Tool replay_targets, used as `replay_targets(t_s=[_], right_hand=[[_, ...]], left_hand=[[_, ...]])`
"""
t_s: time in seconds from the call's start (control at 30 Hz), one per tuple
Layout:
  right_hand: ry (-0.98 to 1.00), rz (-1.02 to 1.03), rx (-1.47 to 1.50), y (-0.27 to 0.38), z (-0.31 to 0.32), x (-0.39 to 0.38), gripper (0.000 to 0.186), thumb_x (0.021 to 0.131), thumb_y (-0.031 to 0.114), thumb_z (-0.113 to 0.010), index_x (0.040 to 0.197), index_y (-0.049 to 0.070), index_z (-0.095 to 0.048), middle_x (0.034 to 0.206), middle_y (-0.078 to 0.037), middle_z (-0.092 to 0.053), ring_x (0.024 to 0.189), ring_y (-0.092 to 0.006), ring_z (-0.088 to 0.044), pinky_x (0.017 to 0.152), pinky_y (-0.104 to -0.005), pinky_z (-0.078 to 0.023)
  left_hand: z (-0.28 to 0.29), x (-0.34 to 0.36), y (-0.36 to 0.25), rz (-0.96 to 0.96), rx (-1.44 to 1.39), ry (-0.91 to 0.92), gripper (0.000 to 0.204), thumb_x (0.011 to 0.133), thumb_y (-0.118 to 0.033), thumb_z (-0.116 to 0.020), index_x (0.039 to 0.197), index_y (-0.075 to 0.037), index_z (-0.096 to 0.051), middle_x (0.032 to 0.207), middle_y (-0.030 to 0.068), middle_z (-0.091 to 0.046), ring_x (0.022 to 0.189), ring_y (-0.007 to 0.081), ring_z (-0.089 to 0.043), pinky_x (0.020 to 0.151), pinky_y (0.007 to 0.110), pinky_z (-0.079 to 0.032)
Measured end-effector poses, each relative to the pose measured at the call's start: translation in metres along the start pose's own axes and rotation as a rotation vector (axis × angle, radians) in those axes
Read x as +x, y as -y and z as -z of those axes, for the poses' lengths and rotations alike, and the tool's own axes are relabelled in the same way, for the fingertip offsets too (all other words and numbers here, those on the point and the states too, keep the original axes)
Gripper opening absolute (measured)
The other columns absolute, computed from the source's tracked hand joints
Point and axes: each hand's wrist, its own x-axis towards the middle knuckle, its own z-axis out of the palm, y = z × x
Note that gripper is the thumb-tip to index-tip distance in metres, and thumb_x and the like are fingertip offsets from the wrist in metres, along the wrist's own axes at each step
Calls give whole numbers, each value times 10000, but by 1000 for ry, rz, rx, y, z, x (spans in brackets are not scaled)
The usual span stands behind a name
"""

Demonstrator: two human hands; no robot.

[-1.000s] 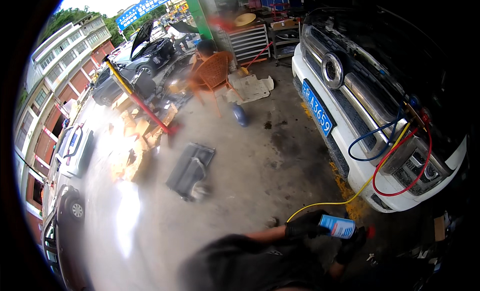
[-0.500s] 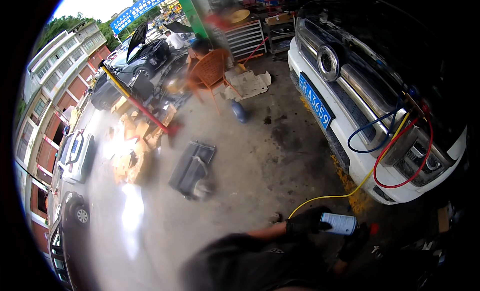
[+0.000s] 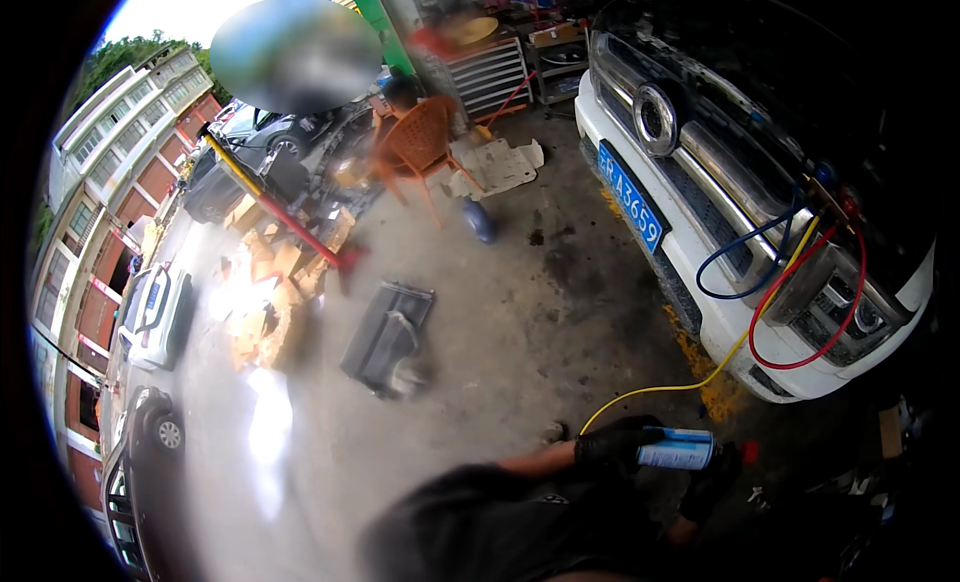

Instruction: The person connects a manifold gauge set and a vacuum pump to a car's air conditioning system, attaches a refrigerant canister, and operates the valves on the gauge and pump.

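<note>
Pointing apparently rightward, long axis crosswise, the can (image 3: 676, 449) is clamped in both hands' (image 3: 607, 444) (image 3: 712, 476) grip.

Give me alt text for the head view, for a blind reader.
A black-gloved left hand grips a sideways blue-and-white can, the shadowed right hand at its other end. Blue, red and yellow hoses hang down the front of a white vehicle; beyond, a person sits in an orange chair.

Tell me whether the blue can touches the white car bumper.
Apart: the head view shows floor between the blue can and the white car bumper.
</note>
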Motion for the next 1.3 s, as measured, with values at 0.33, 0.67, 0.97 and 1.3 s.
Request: replay_targets(t_s=[0.33, 0.67, 0.97, 1.3], right_hand=[[18, -678, 752, -13, -4, -7, 536, 897, 235, -661, 1330, -13, -467, 1271, -204, -526, 1198, -333, -484, 1009, -406, -395], [235, -544, 1464, 93, 18, 42, 274, 998, 301, -453, 813, 102, -492, 723, -22, -473, 657, -138, -459, 605, -286, -385], [423, -1138, 2118, 141, 25, 67, 396, 983, 360, -465, 652, 143, -437, 545, 28, -387, 460, -93, -349, 433, -254, -306], [979, -954, 984, 154, 46, 56, 271, 952, 281, -520, 847, 62, -640, 610, -28, -545, 510, -131, -513, 453, -241, -360]], left_hand=[[-12, -7, 12, -466, 597, -226, 625, 809, -320, -722, 1285, 7, -480, 1195, 135, -572, 1113, 232, -556, 945, 356, -456], [3, 0, 21, -95, 22, 329, 904, 648, -278, -804, 1409, -3, -398, 1321, 149, -527, 1226, 259, -492, 1035, 402, -386], [4, -11, 0, 41, 337, 448, 955, 552, -277, -898, 1361, -2, -473, 1294, 141, -579, 1205, 271, -540, 1024, 412, -403], [-10, -9, 21, 70, 254, 159, 658, 952, -589, -432, 1092, 29, -606, 951, 96, -657, 831, 197, -625, 773, 332, -502]])
